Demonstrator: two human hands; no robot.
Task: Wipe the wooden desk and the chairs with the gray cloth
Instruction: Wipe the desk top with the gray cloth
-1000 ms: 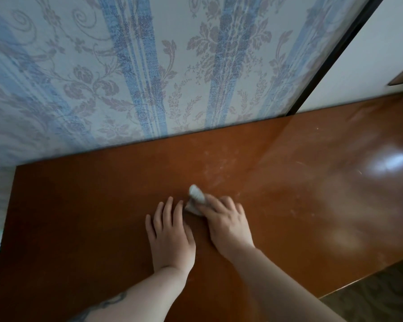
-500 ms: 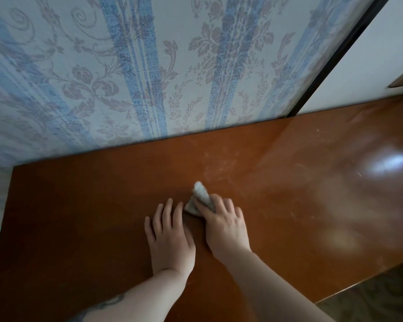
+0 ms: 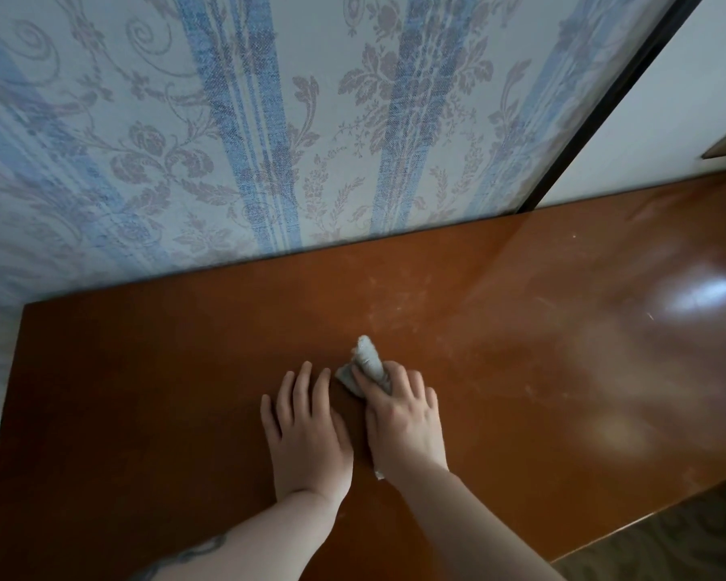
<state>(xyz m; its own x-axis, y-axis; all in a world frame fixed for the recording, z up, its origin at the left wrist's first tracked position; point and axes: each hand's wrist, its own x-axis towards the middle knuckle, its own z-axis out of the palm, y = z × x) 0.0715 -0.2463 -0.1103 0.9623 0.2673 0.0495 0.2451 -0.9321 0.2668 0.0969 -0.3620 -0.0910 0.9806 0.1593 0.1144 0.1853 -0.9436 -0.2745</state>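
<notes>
The glossy reddish-brown wooden desk (image 3: 541, 371) fills the lower half of the view and stands against the wall. My right hand (image 3: 401, 421) lies on the desk near its middle and holds the bunched gray cloth (image 3: 367, 362) against the wood; the cloth sticks out past my fingertips and a small corner shows beside my wrist. My left hand (image 3: 307, 434) lies flat on the desk just left of the right one, fingers straight, holding nothing. Pale dusty smears mark the wood beyond and to the right of the cloth. No chair is in view.
Blue-striped floral wallpaper (image 3: 269, 140) rises straight behind the desk. A dark vertical strip (image 3: 604, 106) separates it from a white panel (image 3: 667, 132) at the upper right. The desk's front edge runs diagonally at the lower right, with patterned floor (image 3: 680, 547) below it.
My right hand has slid slightly left and away from me with the cloth, which now sticks up more past the fingertips. My left hand has stayed flat in place.
</notes>
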